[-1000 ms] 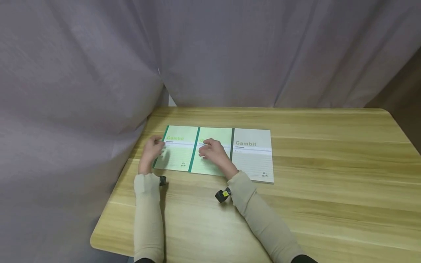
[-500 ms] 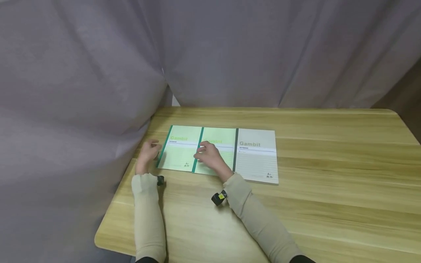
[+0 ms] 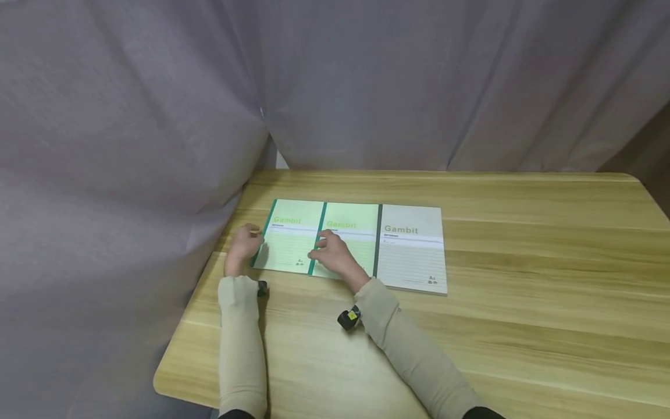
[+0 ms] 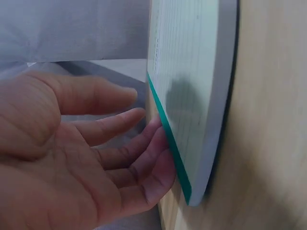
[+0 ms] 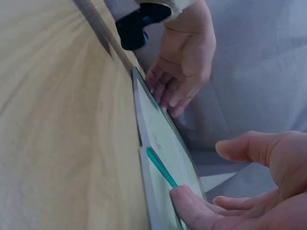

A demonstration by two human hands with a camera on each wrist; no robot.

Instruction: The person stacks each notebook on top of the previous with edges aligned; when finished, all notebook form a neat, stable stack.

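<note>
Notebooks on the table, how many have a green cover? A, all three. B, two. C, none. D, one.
B: the left notebook and the middle notebook have pale green covers with green spines, while the right notebook is grey-white with a dark spine. The left hand touches the left one's spine edge; the right hand rests on the middle one.

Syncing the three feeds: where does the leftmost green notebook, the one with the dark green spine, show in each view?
Head: leftmost pale green notebook with the dark green spine, left of centre on the wooden table.
Left wrist: its cover and spine edge fill the centre and right, left hand fingertips at the spine.
Right wrist: thin edge-on strip, centre.
Shared landmark: the green spine strip.
</note>
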